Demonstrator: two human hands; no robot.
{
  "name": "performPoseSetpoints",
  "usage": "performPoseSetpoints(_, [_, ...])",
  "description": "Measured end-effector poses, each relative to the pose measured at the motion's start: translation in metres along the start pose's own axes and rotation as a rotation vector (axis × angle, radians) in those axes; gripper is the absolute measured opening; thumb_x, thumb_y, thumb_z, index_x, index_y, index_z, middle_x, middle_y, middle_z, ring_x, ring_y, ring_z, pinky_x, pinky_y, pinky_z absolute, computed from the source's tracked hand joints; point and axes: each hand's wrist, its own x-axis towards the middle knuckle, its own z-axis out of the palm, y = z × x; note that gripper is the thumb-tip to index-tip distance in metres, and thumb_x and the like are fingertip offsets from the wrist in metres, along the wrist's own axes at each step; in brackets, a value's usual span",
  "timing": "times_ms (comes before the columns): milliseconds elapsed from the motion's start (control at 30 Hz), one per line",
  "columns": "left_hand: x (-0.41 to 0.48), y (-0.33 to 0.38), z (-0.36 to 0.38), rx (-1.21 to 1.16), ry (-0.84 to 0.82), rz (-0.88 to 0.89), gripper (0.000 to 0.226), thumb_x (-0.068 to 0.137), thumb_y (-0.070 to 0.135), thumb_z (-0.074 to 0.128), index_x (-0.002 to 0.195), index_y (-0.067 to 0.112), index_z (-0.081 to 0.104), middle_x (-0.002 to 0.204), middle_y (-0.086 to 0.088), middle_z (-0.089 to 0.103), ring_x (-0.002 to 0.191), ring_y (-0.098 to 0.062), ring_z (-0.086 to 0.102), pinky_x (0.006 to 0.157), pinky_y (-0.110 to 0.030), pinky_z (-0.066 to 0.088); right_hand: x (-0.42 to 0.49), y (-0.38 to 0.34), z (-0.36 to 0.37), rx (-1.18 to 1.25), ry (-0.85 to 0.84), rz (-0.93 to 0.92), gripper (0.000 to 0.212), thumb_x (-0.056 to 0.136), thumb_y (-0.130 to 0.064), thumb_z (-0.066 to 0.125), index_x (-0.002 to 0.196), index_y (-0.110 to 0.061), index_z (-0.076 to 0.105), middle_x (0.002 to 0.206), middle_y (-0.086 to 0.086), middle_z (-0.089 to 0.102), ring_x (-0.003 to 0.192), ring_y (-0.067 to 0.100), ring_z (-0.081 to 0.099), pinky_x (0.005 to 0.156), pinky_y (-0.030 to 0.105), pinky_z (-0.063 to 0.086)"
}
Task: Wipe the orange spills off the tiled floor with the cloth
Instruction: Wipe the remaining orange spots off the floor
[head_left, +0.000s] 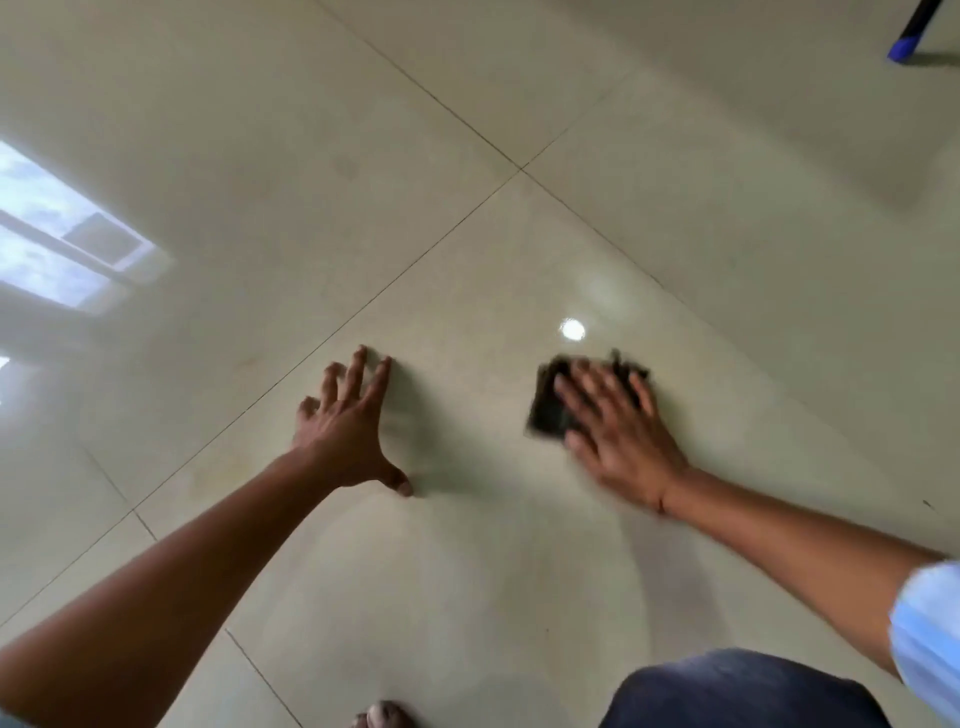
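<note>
At the far left the glossy tiled floor (467, 571) mirrors a bright window (62, 244), its frame showing as pale bars across the tile. My left arm comes in from the lower left corner, and my left hand (345, 426) is planted on the floor with the fingers spread wide and straight; the fingertips and the tip of the thumb touch the tile while the palm arches above it, and it holds nothing. A thin grout line runs diagonally just beyond those fingertips. At the bottom edge, between my arms, the toes of a bare foot (384, 716) just show. Further right a small round spot of light (573, 329) glares on the tile, and just below it lies the dark cloth (550, 410), flat on the floor and well apart from my left hand. My right hand (618, 431) lies on top of it, fingers straight and fanned, pressing it down rather than gripping it; the cloth's left side and its far edge stick out from under my fingers. Hand and cloth are both blurred. My right forearm leads back to a light blue sleeve (930, 634) at the right edge, with my knee (743, 691) in dark blue fabric below it. In the top right corner a dark pole with a blue tip (906, 47) touches the floor.
</note>
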Motion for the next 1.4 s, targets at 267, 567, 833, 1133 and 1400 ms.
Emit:
performPoseSetpoints(267, [0.001, -0.009, 0.006, -0.057, -0.015, 0.042, 0.160, 0.037, 0.063, 0.087, 0.148, 0.027, -0.022, 0.154, -0.001, -0.033, 0.142, -0.032, -0.025, 0.114, -0.062, 0.005, 0.030, -0.104, 0.022, -0.006, -0.068, -0.264, 0.064, 0.095, -0.044, 0.038, 0.154, -0.022, 0.026, 0.161, 0.007, 0.025, 0.148, 0.027, 0.022, 0.117, 0.055, 0.014])
performPoseSetpoints(567, [-0.005, -0.044, -0.008, -0.003, -0.001, 0.091, 0.154, 0.042, 0.065, 0.085, 0.150, 0.024, -0.017, 0.156, -0.002, -0.028, 0.145, -0.029, -0.018, 0.116, -0.056, 0.008, 0.183, -0.106, -0.010, -0.013, -0.118, -0.024, 0.067, 0.098, -0.044, 0.037, 0.156, -0.023, 0.012, 0.164, 0.003, 0.010, 0.150, 0.024, 0.007, 0.118, 0.053, 0.003])
performPoseSetpoints(833, [-0.021, -0.177, -0.051, -0.045, -0.093, -0.240, 0.160, 0.036, 0.062, 0.088, 0.150, 0.022, -0.018, 0.156, -0.002, -0.028, 0.145, -0.036, -0.015, 0.111, -0.066, 0.015, 0.184, -0.138, -0.008, -0.013, -0.180, -0.141, 0.064, 0.100, -0.041, 0.037, 0.156, -0.030, 0.008, 0.165, 0.000, 0.004, 0.151, 0.020, 0.002, 0.118, 0.049, 0.001])
performPoseSetpoints(1133, [-0.019, -0.205, -0.024, -0.246, -0.104, -0.184, 0.164, 0.035, 0.047, 0.093, 0.147, 0.026, -0.025, 0.150, 0.002, -0.040, 0.140, -0.038, -0.026, 0.105, -0.073, 0.012, 0.089, -0.243, 0.011, 0.020, -0.244, -0.483, 0.064, 0.086, -0.041, 0.046, 0.148, -0.024, 0.041, 0.155, 0.006, 0.038, 0.142, 0.027, 0.037, 0.112, 0.057, 0.027])
performPoseSetpoints(1400, [-0.011, -0.205, -0.019, -0.288, -0.130, -0.207, 0.166, 0.035, 0.039, 0.095, 0.146, 0.024, -0.028, 0.147, 0.002, -0.045, 0.136, -0.042, -0.032, 0.101, -0.075, 0.007, 0.237, -0.268, 0.009, 0.033, -0.155, -0.042, 0.066, 0.097, -0.039, 0.041, 0.156, -0.023, 0.016, 0.164, 0.004, 0.013, 0.150, 0.024, 0.010, 0.118, 0.052, 0.006])
